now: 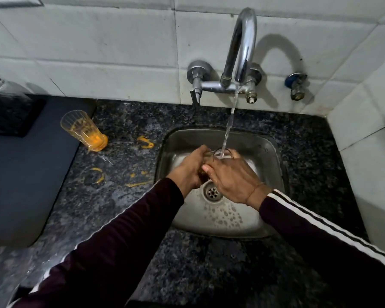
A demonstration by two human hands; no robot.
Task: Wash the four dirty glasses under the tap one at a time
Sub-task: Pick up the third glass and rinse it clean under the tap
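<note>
Nearest to us, two arms in dark maroon sleeves (pixel 111 236) of soft, velvety cloth reach over the table (pixel 187 274), a slab of speckled black and grey granite, polished and wet in places. The right sleeve carries white stripes along its length, and a thin band circles the right wrist.

Both hands meet over the sink (pixel 269 152), a small square steel basin with rounded corners, a round perforated drain (pixel 212 192) and water beading on its floor. Our left hand (pixel 190 170) curls its fingers round a glass (pixel 220 152) from the left; our right hand (pixel 229 176) wraps it from the right, thumb laid across the near side. The glass is clear and mostly covered by the hands; only its rim shows, tipped toward the stream. Water (pixel 230 121) falls as a thin twisting rope straight into its mouth.

On the table left of the sink we see orange smears (pixel 145 142), curved ring marks and streaks. Beyond them stands a dirty glass (pixel 84 130), ribbed, tapered and upright, its walls streaked orange with a thick orange residue at the base. It sits just beside a dark grey mat (pixel 20 185) with rounded corners. On the mat at the far left lies a black textured pad (pixel 9 116), with a clear glass (pixel 2 86) on it at the frame edge.

Farthest stands the chrome tap (pixel 242 47), a tall arched spout on the white tiled wall (pixel 98 52), running. A blue-capped valve (pixel 297 85) is mounted to its right.
</note>
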